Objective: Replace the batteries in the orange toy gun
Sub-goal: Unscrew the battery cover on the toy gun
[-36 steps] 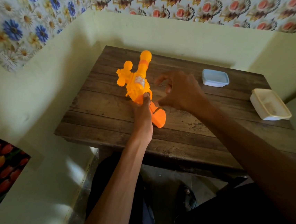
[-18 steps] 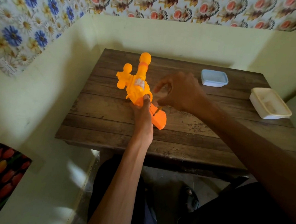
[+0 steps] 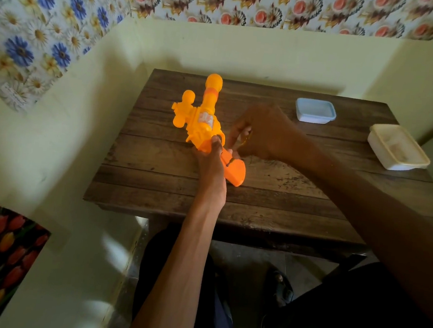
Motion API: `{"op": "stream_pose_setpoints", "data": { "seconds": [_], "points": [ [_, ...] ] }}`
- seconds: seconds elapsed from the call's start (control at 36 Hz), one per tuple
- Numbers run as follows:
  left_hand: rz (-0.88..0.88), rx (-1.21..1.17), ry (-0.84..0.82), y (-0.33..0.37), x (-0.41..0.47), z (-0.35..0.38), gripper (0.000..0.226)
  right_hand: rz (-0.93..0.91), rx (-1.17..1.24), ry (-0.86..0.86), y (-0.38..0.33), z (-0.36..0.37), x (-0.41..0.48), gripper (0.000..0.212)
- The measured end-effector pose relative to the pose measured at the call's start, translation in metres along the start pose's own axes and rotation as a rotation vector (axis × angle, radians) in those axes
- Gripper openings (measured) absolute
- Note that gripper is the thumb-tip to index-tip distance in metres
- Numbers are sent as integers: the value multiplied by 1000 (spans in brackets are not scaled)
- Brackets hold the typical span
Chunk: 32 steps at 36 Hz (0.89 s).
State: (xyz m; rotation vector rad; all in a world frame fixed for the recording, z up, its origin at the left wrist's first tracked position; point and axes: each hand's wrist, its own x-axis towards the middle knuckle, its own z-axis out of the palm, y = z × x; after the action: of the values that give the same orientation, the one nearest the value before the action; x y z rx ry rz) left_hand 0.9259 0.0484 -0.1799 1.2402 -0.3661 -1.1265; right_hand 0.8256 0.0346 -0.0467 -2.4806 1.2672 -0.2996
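The orange toy gun (image 3: 202, 117) lies on the wooden table (image 3: 273, 195), barrel pointing away from me, its darker orange handle (image 3: 234, 172) toward the near side. My left hand (image 3: 210, 160) grips the gun where the body meets the handle. My right hand (image 3: 263, 131) is just right of the gun, fingers curled round a small screwdriver (image 3: 235, 151) with a yellowish grip; its thin shaft points down at the handle. No batteries are visible.
A pale blue lidded box (image 3: 315, 110) stands at the back of the table. A cream plastic container (image 3: 396, 150) sits near the right edge. Yellow walls close in on the left and back. My legs and a foot show under the table.
My right hand has closed more tightly over the screwdriver and turned slightly at the handle. The gun and my left hand stay in place.
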Motion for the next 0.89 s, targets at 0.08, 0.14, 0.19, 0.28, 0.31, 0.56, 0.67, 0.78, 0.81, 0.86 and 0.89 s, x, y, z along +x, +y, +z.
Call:
{"op": "stream_pose_setpoints", "data": {
  "seconds": [0.08, 0.14, 0.19, 0.28, 0.31, 0.56, 0.67, 0.78, 0.81, 0.86, 0.89],
  "points": [
    [-4, 32, -19, -1, 2, 0, 39, 54, -10, 16, -3, -1, -2, 16],
    [-22, 41, -24, -2, 3, 0, 40, 86, -28, 36, -3, -1, -3, 31],
    [-24, 27, -11, -2, 3, 0, 38, 79, -31, 73, -4, -2, -3, 35],
    [-14, 25, -15, -3, 2, 0, 43, 56, -52, 70, -8, -3, -3, 10],
    [-13, 22, -21, -4, 2, 0, 45, 50, -50, 61, -8, -4, -3, 12],
    [-44, 36, -33, -3, 3, 0, 48, 85, -79, 47, -8, -6, -8, 38],
    [-33, 33, -32, -5, 2, 1, 50, 61, -101, 34, -8, -5, -5, 17],
    [-31, 32, -46, -7, 2, 0, 52, -7, -79, 16, -6, -7, -6, 17],
    [-33, 23, -47, -7, 2, -1, 55, -18, -57, 20, -6, -6, -6, 20],
    [-27, 20, -57, -8, 3, 0, 72, -5, -21, 24, -7, -5, -8, 17],
    [-29, 29, -66, -9, 4, 0, 81, 13, -16, 31, -7, -5, -8, 10]
  ]
}}
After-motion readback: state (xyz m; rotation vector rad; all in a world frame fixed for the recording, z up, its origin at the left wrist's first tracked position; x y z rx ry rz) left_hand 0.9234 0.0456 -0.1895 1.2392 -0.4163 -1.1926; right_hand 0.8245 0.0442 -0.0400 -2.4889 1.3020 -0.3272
